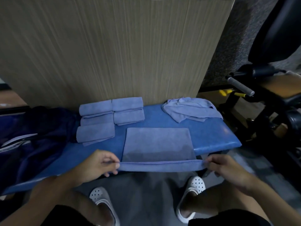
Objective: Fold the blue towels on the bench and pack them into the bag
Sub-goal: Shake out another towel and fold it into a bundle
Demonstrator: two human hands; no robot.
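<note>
Pinching the near edge of a flat light-blue microfibre towel (157, 144), the left hand (99, 164) and right hand (228, 170) each hold one corner at the front of the blue padded bench (211, 134). Five folded blue towels (96, 121) lie beside a dark blue fabric bag (35, 128); its white print (14, 142) is too blurred to read. A heap of crumpled blue towels (190, 110) sits at the far right.

Bench (210, 134) with towels (157, 142), bag (37, 128).

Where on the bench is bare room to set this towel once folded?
Bare pad: between the folded towels and crumpled pile; right of the flat towel to the bench end. Crowded: back left, by the bag.
</note>
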